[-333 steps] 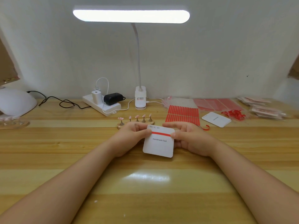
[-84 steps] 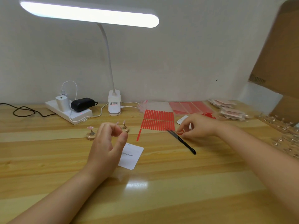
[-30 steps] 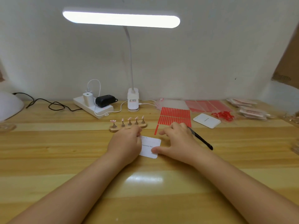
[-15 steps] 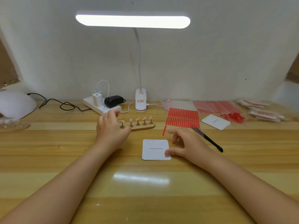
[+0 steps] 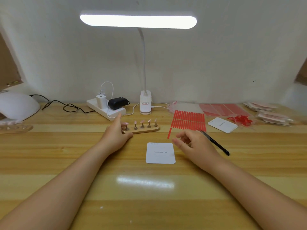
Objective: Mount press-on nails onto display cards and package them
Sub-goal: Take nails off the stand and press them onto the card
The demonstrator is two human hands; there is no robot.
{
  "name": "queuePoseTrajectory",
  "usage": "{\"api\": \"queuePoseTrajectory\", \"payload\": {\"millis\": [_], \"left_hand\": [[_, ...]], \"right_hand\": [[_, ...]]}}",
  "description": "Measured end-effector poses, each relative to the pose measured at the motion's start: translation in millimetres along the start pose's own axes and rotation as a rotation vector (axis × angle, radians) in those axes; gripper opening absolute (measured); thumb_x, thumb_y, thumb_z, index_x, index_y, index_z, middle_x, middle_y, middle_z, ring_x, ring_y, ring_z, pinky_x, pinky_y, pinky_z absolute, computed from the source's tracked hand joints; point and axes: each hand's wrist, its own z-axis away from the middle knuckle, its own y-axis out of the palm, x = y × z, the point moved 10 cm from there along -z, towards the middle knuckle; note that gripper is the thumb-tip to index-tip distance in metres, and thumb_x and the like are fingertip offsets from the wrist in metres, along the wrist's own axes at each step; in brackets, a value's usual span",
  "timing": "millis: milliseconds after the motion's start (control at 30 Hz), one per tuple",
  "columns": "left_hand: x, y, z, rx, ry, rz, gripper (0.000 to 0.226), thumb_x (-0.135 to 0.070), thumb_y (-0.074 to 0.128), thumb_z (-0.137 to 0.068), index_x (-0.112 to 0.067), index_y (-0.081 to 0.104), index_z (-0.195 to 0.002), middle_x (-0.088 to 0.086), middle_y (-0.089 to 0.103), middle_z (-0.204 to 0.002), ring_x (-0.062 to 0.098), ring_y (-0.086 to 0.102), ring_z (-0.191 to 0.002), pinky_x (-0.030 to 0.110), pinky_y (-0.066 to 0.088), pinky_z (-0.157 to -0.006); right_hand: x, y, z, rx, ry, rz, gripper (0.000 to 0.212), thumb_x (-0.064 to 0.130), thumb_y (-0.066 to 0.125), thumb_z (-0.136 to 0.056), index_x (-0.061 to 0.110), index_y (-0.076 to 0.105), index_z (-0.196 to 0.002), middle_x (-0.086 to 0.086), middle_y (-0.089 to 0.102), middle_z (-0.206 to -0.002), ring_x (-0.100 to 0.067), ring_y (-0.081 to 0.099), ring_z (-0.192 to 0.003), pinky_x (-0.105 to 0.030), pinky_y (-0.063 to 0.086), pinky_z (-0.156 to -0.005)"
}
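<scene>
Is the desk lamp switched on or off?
On. The desk lamp has a bright white glowing bar, and its light reflects on the wooden table.

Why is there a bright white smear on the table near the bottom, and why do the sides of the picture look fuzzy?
In the head view, the smear is the lit desk lamp mirrored in the glossy table. The wide-angle lens stretches and softens the edges, so the packets at far right blur, while the white card at centre stays crisp enough to read "Handmade Nail".
</scene>
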Motion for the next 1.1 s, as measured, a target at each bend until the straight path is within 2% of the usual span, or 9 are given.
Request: {"api": "queuePoseTrajectory", "payload": {"millis": [200,267,333,500,600,667,867,1000,1100], "left_hand": [[-2,2,-1,0.038,0.001,0.044,0.081,-0.016,0.067,-0.087,-0.019,0.017,-0.150,0.003,0.055,-0.130,0.019,0.049,-0.119,0.035,0.039,-0.101],[-5,1,1,0.028,0.010,0.103,0.078,-0.015,0.065,-0.088,-0.017,0.016,-0.150,0.003,0.052,-0.133,0.018,0.048,-0.120,0.033,0.038,-0.102],[-14,2,4,0.023,0.042,0.186,0.076,-0.014,0.063,-0.089,-0.015,0.017,-0.150,0.003,0.052,-0.132,0.014,0.048,-0.116,0.027,0.037,-0.096],[-45,26,15,0.085,0.135,0.228,0.076,-0.013,0.066,-0.087,-0.017,0.021,-0.148,-0.009,0.055,-0.112,0.012,0.052,-0.102,0.023,0.036,-0.089],[-55,46,20,0.139,0.168,0.176,0.071,-0.014,0.067,-0.087,-0.020,0.025,-0.144,-0.012,0.055,-0.107,0.007,0.053,-0.098,0.023,0.040,-0.089],[-57,52,21,0.145,0.167,0.155,0.068,-0.016,0.067,-0.086,-0.022,0.029,-0.141,-0.010,0.056,-0.109,0.010,0.053,-0.103,0.025,0.041,-0.092],[-59,54,24,0.112,0.166,0.151,0.071,-0.016,0.076,-0.079,-0.023,0.036,-0.137,-0.009,0.062,-0.108,0.006,0.055,-0.100,0.018,0.039,-0.086],[-65,51,28,0.094,0.217,0.137,0.065,-0.012,0.067,-0.086,-0.020,0.034,-0.141,-0.004,0.062,-0.114,0.009,0.056,-0.105,0.017,0.040,-0.087],[-65,48,28,0.074,0.222,0.134,0.055,-0.005,0.056,-0.090,-0.019,0.037,-0.140,-0.007,0.062,-0.110,0.005,0.057,-0.101,0.006,0.039,-0.080]], "right_hand": [[2,-3,2,-0.016,0.004,0.018,0.019,0.044,0.054,-0.092,0.027,0.061,-0.095,0.012,0.058,-0.083,-0.009,0.051,-0.087,-0.029,0.044,-0.077],[2,-4,1,-0.029,0.005,0.021,0.016,0.041,0.055,-0.092,0.027,0.062,-0.093,0.012,0.058,-0.083,-0.009,0.051,-0.087,-0.029,0.045,-0.077],[2,-8,2,-0.071,0.008,0.022,0.016,0.037,0.056,-0.092,0.024,0.063,-0.090,0.011,0.059,-0.080,-0.009,0.051,-0.084,-0.029,0.045,-0.074],[4,-23,6,-0.235,0.004,-0.031,0.020,0.029,0.062,-0.089,0.023,0.058,-0.070,0.010,0.049,-0.055,-0.005,0.045,-0.054,-0.019,0.033,-0.052],[9,-21,6,-0.226,-0.004,0.038,0.022,0.028,0.063,-0.087,0.024,0.055,-0.067,0.010,0.045,-0.051,-0.006,0.044,-0.050,-0.027,0.036,-0.050],[10,-20,5,-0.221,0.000,0.062,0.022,0.025,0.063,-0.086,0.023,0.055,-0.066,0.009,0.045,-0.051,-0.008,0.045,-0.050,-0.030,0.039,-0.051],[7,-14,-1,-0.193,0.032,0.078,0.025,0.023,0.061,-0.087,0.018,0.062,-0.063,0.014,0.042,-0.047,-0.003,0.042,-0.048,-0.025,0.032,-0.049],[13,0,-9,-0.137,0.033,0.111,0.028,0.028,0.060,-0.088,0.019,0.063,-0.062,0.017,0.047,-0.051,0.002,0.043,-0.051,-0.024,0.030,-0.047],[19,10,-15,-0.093,0.016,0.178,0.026,0.032,0.057,-0.089,0.018,0.074,-0.078,0.013,0.054,-0.061,-0.003,0.048,-0.059,-0.024,0.032,-0.047]]}}
